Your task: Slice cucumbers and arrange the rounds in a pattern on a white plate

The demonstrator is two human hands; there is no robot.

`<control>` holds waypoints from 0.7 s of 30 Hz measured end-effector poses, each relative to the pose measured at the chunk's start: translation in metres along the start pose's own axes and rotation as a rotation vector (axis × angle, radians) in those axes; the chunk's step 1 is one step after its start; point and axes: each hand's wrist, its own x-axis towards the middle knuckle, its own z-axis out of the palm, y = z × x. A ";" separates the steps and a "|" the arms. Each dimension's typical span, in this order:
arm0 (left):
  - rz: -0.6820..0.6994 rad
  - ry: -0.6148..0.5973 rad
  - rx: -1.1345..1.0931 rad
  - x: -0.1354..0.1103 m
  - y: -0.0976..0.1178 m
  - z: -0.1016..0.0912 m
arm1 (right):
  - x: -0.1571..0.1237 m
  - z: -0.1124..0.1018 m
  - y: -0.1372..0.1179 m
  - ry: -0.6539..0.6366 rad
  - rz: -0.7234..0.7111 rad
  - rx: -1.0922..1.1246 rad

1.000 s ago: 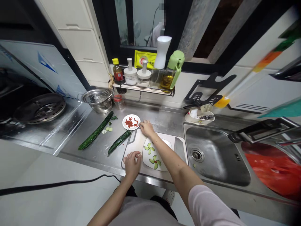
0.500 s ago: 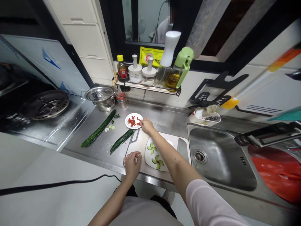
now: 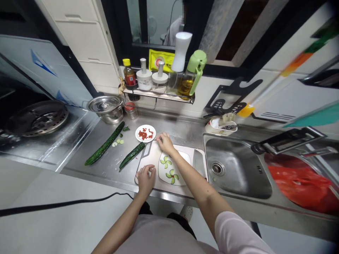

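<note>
My right hand (image 3: 164, 143) is just right of a small white plate (image 3: 137, 137) of red chopped bits (image 3: 143, 134). Its thumb and fingertips are pinched together; whatever is between them is too small to make out. My left hand (image 3: 146, 180) rests at the left edge of the cutting board (image 3: 150, 159), fingers loosely bent and thumb apart, with nothing in it. Between my hands, a white squarish plate (image 3: 162, 173) bears cucumber slices (image 3: 173, 179) arranged in pinwheels, the nearer with a red centre. My right forearm passes over this plate and hides part of it.
A cleaver-like blade (image 3: 198, 163) lies on the board's right. Left are a cut cucumber (image 3: 131, 155), a long cucumber (image 3: 104, 145) and offcuts (image 3: 120, 141). A lidded steel pot (image 3: 109, 112) stands behind them. The sink (image 3: 238, 169) is right; a seasoning rack (image 3: 161, 94) hangs behind.
My right hand has drawn slightly away from the small plate of red bits, leaving a gap. My left hand stays by the board's edge. The whole view has shifted a little.
</note>
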 end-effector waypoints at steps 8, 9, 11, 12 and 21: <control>0.014 0.005 -0.013 0.010 0.012 0.008 | -0.084 -0.036 -0.005 0.124 0.046 0.068; 0.014 0.007 -0.010 0.011 0.013 0.009 | -0.096 -0.037 -0.002 0.123 0.066 0.058; 0.016 0.004 0.002 0.012 0.014 0.011 | -0.118 -0.035 0.002 0.108 0.130 0.027; 0.018 -0.001 0.011 0.012 0.015 0.012 | -0.127 -0.033 0.004 0.091 0.162 0.006; 0.046 -0.046 0.068 0.018 0.015 0.024 | -0.144 -0.016 0.001 0.048 0.247 -0.065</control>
